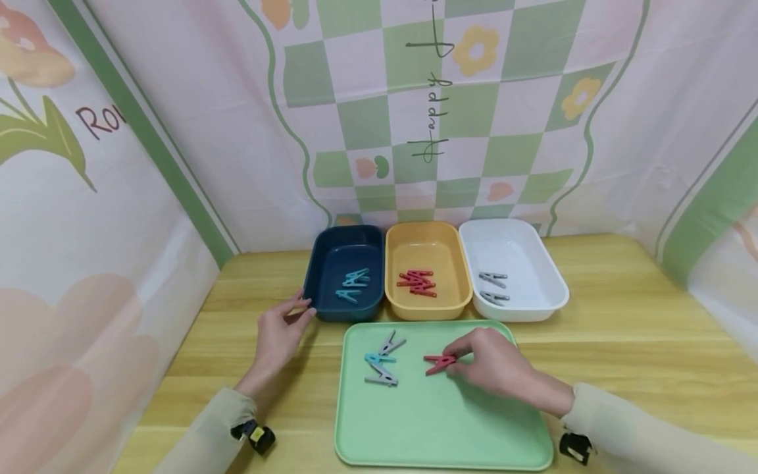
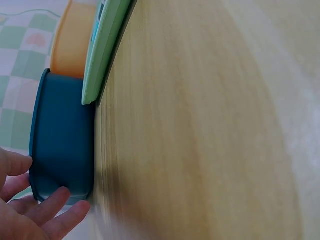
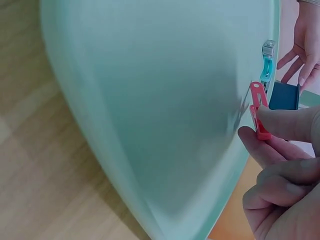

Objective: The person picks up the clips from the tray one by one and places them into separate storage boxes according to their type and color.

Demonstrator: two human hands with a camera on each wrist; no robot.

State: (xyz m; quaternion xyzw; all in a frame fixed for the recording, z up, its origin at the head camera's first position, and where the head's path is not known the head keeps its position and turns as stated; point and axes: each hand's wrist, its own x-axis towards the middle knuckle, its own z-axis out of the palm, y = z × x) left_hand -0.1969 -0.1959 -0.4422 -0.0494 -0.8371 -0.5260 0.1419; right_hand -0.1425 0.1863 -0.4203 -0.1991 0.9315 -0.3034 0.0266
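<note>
My right hand (image 1: 494, 359) pinches a red clothespin (image 1: 439, 363) between thumb and fingers over the green tray (image 1: 438, 428). In the right wrist view the same red clothespin (image 3: 259, 112) sits between thumb and fingertips. To its left on the tray lie a blue clothespin (image 1: 379, 359) and two grey clothespins, one behind it (image 1: 391, 343) and one in front (image 1: 381, 376). My left hand (image 1: 281, 336) is at the near left corner of the dark blue bin (image 1: 349, 313), its fingers loosely extended and touching the bin's side (image 2: 62, 135).
Beside the blue bin stand a yellow bin (image 1: 429, 309) and a white bin (image 1: 527, 313) in a row. Blue clothespins (image 1: 353, 280) lie in the first, red clothespins (image 1: 417, 282) in the second, grey clothespins (image 1: 493, 280) in the third. A patterned cloth (image 1: 438, 118) hangs behind the wooden table (image 1: 628, 329).
</note>
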